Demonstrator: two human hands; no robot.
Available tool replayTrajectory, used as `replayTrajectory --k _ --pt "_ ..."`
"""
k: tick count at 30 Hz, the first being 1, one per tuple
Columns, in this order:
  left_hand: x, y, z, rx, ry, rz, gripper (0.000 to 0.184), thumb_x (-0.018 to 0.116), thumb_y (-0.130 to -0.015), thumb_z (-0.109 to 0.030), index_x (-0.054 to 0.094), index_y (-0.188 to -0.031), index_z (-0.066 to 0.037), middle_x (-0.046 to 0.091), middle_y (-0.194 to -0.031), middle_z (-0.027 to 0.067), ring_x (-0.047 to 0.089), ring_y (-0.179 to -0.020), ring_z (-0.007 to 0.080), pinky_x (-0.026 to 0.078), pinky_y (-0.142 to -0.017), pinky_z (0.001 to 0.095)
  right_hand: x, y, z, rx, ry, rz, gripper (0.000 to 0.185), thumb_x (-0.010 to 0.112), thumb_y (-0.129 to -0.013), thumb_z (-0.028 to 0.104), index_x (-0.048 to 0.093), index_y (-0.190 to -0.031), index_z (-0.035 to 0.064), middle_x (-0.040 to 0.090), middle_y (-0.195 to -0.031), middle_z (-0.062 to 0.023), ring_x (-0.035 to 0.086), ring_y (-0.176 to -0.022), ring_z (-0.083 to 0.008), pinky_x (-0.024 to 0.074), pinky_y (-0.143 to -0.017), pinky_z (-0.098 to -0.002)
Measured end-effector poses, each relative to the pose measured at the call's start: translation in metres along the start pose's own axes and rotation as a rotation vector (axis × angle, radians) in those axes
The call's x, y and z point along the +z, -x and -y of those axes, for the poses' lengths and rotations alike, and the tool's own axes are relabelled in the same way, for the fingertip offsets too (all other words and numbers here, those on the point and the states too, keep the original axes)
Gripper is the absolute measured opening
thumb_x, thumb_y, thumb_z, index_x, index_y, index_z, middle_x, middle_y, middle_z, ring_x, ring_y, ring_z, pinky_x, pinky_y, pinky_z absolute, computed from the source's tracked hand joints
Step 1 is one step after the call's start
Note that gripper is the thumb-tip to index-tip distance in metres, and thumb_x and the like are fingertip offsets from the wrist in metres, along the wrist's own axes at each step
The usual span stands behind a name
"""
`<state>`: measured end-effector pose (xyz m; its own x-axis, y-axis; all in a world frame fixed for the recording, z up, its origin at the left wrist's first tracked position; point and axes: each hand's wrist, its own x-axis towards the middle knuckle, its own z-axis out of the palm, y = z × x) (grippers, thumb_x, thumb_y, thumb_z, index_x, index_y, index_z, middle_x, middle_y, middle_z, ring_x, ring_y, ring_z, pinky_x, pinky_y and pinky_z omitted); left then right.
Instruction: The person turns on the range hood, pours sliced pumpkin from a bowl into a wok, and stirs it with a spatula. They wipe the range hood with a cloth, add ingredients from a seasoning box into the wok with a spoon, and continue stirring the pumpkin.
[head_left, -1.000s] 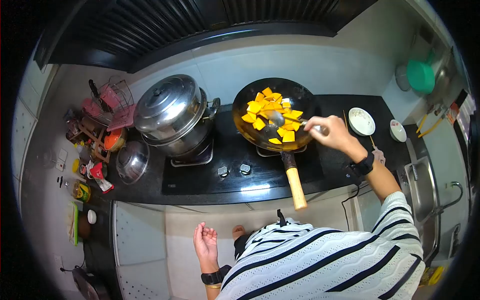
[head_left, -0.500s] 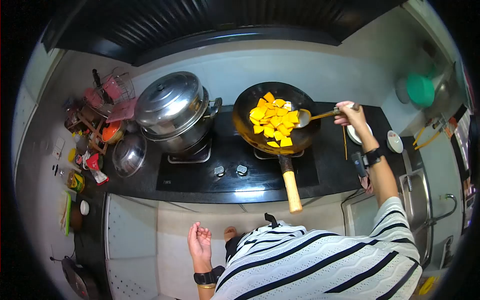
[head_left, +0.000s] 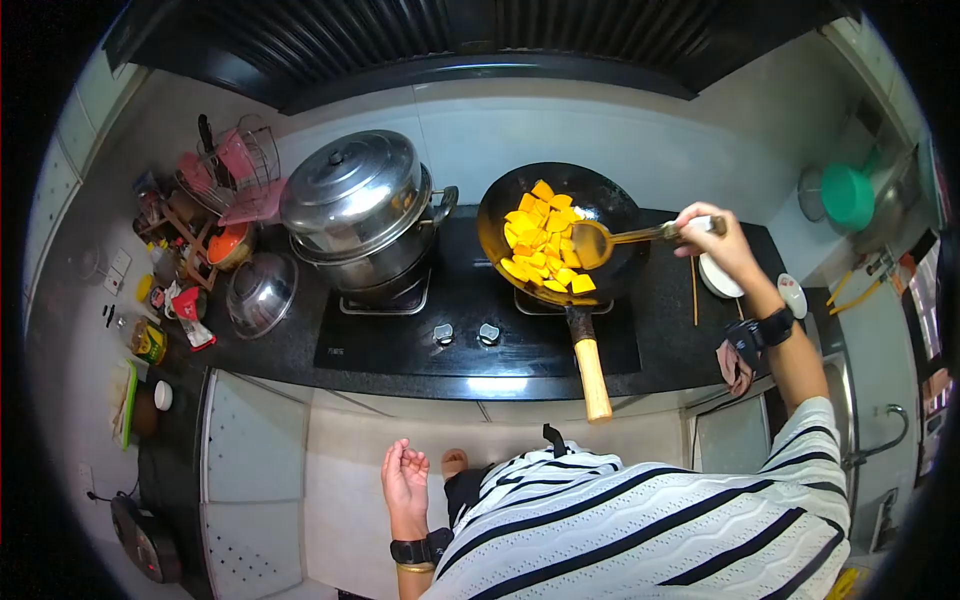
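Observation:
My right hand (head_left: pixel 716 240) grips the handle end of a wok spatula (head_left: pixel 640 236). The spatula's rounded head (head_left: pixel 592 244) is inside the dark wok (head_left: pixel 620 200), against the right side of a heap of yellow-orange chunks, likely pumpkin (head_left: pixel 540 240). Toward the stove's front edge points the wok's wooden handle (head_left: pixel 592 382), which neither hand touches. My left hand (head_left: pixel 405 478) hangs low in front of my body, palm up and fingers loosely curled apart, with nothing in it.
Left of the wok stands a large lidded steamer pot (head_left: pixel 350 200). A metal bowl (head_left: pixel 262 295), an orange bowl (head_left: pixel 232 245) and bottles crowd the left counter. To the right are white bowls (head_left: pixel 720 276), a chopstick (head_left: pixel 694 290), a pink cloth (head_left: pixel 735 368) and the sink's faucet (head_left: pixel 885 410).
The spatula head has shifted left and down over the chunks, which are bunched further to the left in the wok. My left hand stays low. The view has shifted slightly.

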<state>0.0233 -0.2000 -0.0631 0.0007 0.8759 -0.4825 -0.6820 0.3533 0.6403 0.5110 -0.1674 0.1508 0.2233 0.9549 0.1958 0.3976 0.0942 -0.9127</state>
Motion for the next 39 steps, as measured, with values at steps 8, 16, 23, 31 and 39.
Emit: replayTrajectory --k 8,16,23,31,39 --pt "-0.006 -0.003 -0.001 0.034 0.032 -0.049 0.012 0.056 -0.086 -0.019 0.055 -0.089 -0.007 0.053 -0.069 0.0013 0.055 -0.067 0.0143 0.046 -0.066 0.0274 -0.051 -0.023 -0.001 0.377 0.037 -0.092 0.059 0.047 -0.082 0.058 0.051 -0.083 -0.0003 0.061 -0.064 -0.0168 0.061 -0.046 -0.0209 0.0498 -0.038 -0.026" --pt "-0.014 0.003 -0.047 0.076 -0.162 -0.02 0.015 0.058 -0.085 -0.021 0.056 -0.089 -0.007 0.056 -0.072 0.002 0.056 -0.068 0.0133 0.046 -0.067 0.0261 0.072 -0.017 -0.105 0.427 -0.582 -0.381 0.048 0.053 -0.081 0.054 0.048 -0.093 0.0081 0.062 -0.082 -0.0191 0.066 -0.066 -0.0234 0.0527 -0.051 -0.0263" --pt "0.069 -0.071 -0.234 0.468 -1.163 0.445 0.016 0.058 -0.085 -0.017 0.06 -0.09 -0.003 0.06 -0.077 -0.0002 0.055 -0.073 0.0062 0.045 -0.068 0.0219 0.038 -0.004 -0.075 0.322 -0.419 -0.456 0.039 0.051 -0.084 0.05 0.048 -0.09 0.0111 0.064 -0.08 -0.0145 0.066 -0.065 -0.0193 0.0522 -0.052 -0.0253" --pt "0.254 -0.217 -0.342 0.908 -1.711 0.723 0.021 0.064 -0.072 -0.019 0.065 -0.084 -0.002 0.064 -0.071 0.0082 0.061 -0.068 0.0132 0.047 -0.065 0.0277 -0.014 0.05 -0.041 0.333 0.015 -0.574 0.023 0.056 -0.085 0.034 0.052 -0.081 0.0124 0.062 -0.067 -0.0067 0.061 -0.05 -0.0121 0.0423 -0.039 -0.0177" --pt "0.34 -0.27 -0.312 1.122 -2.219 0.484 0.04 0.067 -0.066 -0.041 0.065 -0.09 -0.009 0.064 -0.092 0.0136 0.06 -0.091 0.0305 0.046 -0.078 0.0393 0.077 -0.026 -0.079 0.188 -0.09 -0.465 0.024 0.06 -0.083 0.031 0.058 -0.091 0.0087 0.063 -0.08 -0.0045 0.062 -0.07 -0.0098 0.0504 -0.059 -0.0222"
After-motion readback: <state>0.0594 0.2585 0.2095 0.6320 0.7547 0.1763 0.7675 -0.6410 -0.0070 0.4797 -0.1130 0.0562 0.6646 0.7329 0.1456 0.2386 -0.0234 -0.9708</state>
